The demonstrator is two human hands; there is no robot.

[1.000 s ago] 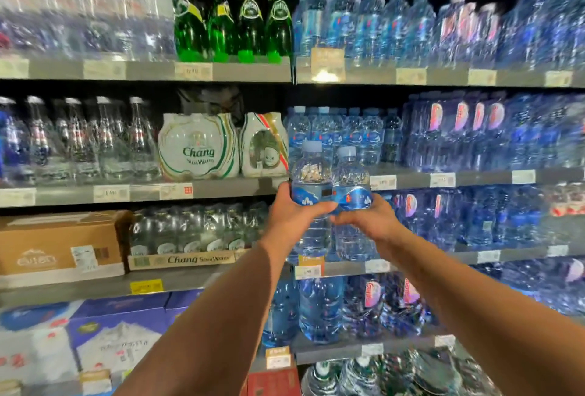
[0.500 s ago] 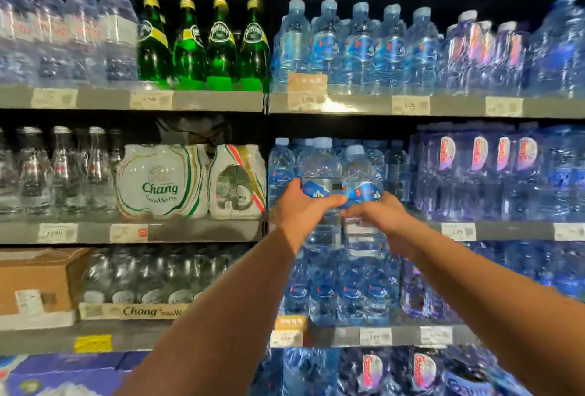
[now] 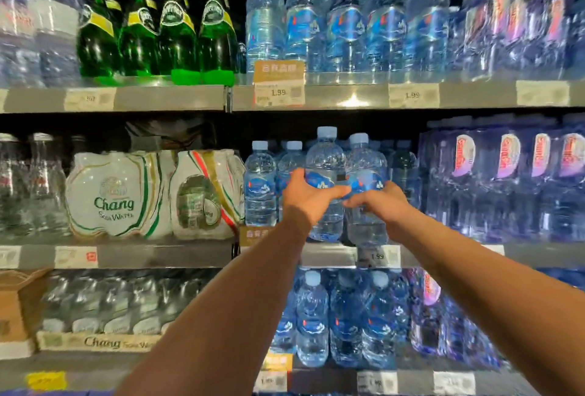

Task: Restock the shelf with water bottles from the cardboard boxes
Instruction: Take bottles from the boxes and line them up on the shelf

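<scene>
I hold two clear water bottles with blue labels side by side at the front of the middle shelf (image 3: 329, 256). My left hand (image 3: 308, 196) grips the left bottle (image 3: 326, 158) around its label. My right hand (image 3: 376, 205) grips the right bottle (image 3: 365, 161) the same way. Both bottles stand upright with their bases at the shelf edge. Behind and left of them stand more of the same bottles (image 3: 261, 186).
Chang soda water packs (image 3: 117, 196) fill the middle shelf to the left, shrink-wrapped packs (image 3: 503, 180) to the right. Green glass bottles (image 3: 177, 28) and blue-label bottles (image 3: 348, 25) line the shelf above. A cardboard box (image 3: 15, 307) sits at lower left.
Both hands carried the two bottles up and forward, from in front of the lower shelves onto the front of the middle shelf. The view tilted upward.
</scene>
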